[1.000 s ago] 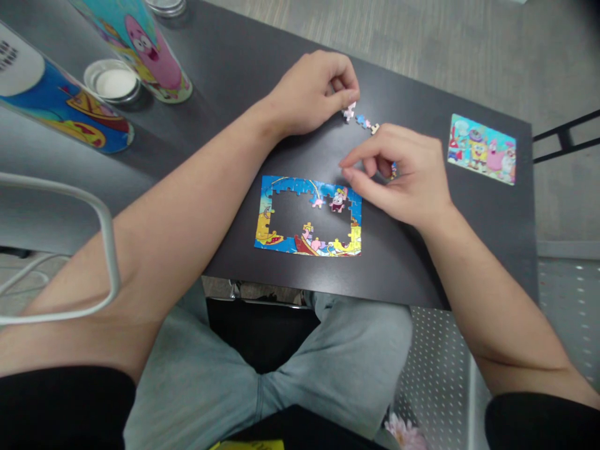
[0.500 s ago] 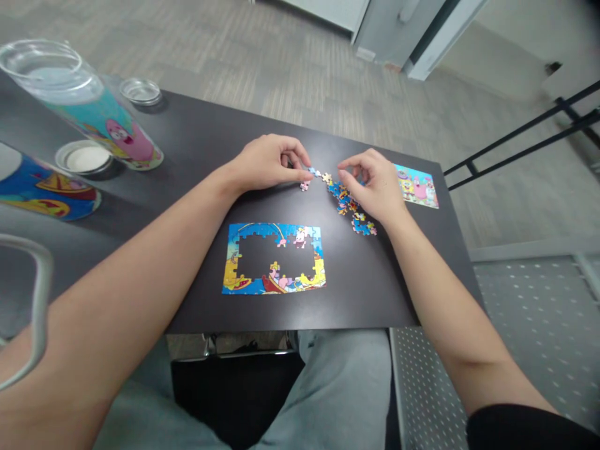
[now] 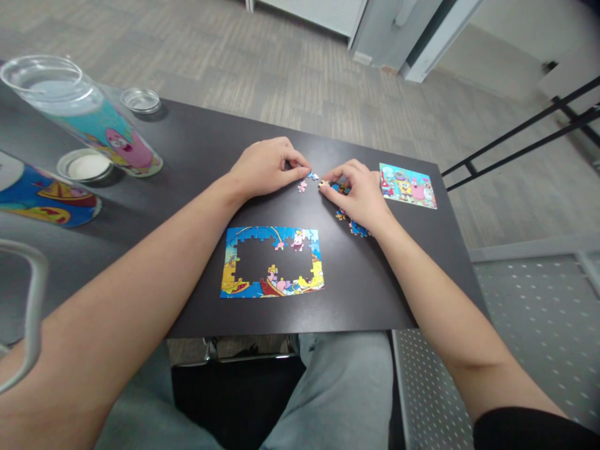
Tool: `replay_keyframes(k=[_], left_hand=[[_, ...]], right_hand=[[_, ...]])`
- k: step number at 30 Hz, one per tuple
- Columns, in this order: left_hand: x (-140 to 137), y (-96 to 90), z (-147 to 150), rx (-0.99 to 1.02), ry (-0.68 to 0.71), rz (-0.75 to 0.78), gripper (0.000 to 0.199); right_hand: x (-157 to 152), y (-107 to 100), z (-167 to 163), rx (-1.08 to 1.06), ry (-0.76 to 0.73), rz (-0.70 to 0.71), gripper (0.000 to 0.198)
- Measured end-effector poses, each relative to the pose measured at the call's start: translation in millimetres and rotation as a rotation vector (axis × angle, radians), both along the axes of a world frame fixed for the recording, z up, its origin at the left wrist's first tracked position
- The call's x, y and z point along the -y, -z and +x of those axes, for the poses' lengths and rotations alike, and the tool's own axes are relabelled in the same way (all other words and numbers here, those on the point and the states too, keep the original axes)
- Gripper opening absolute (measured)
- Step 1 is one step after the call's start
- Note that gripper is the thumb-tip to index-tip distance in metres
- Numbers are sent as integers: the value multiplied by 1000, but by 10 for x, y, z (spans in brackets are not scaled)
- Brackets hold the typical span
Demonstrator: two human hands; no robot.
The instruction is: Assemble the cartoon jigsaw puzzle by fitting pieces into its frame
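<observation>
My right hand pinches a small pale yellow puzzle piece between thumb and forefinger. Under and behind it lies a heap of loose blue and orange puzzle pieces, partly hidden by the hand. My left hand is closed, thumb and forefinger together at a light blue puzzle piece; whether anything is between the fingertips is hidden. A pink puzzle piece lies just below those fingertips. Nearer to me is a partly assembled jigsaw, a joined border around a bare middle, with some pieces jutting inward.
A finished-looking cartoon picture lies at the table's right end. On the left stand a clear canister, a blue canister and two round lids, one lid near the far edge. A pale curved bar crosses the lower left.
My right hand has moved left and taken hold of the pale yellow piece, uncovering more of the cartoon picture. My left thumb and forefinger have come together.
</observation>
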State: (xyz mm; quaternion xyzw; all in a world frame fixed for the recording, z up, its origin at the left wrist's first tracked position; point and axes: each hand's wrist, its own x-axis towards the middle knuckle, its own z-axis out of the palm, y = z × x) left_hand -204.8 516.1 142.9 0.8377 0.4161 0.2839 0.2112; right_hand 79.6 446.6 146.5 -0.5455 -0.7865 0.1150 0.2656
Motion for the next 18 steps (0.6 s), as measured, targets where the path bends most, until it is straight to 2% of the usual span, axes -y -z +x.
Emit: replay_keyframes(k=[2,8,18], left_hand=[[-1,7,-4,9,-3,-2,23],[-21,47,-4,28,-10,0,20],[-25,42,8,33,-16,-25,23]], right_hand=[[7,-18,9,-25,-52,32,6],[93,-117,12,-38,-352,67,13],[148,-152,-10,-60,-545,8,11]])
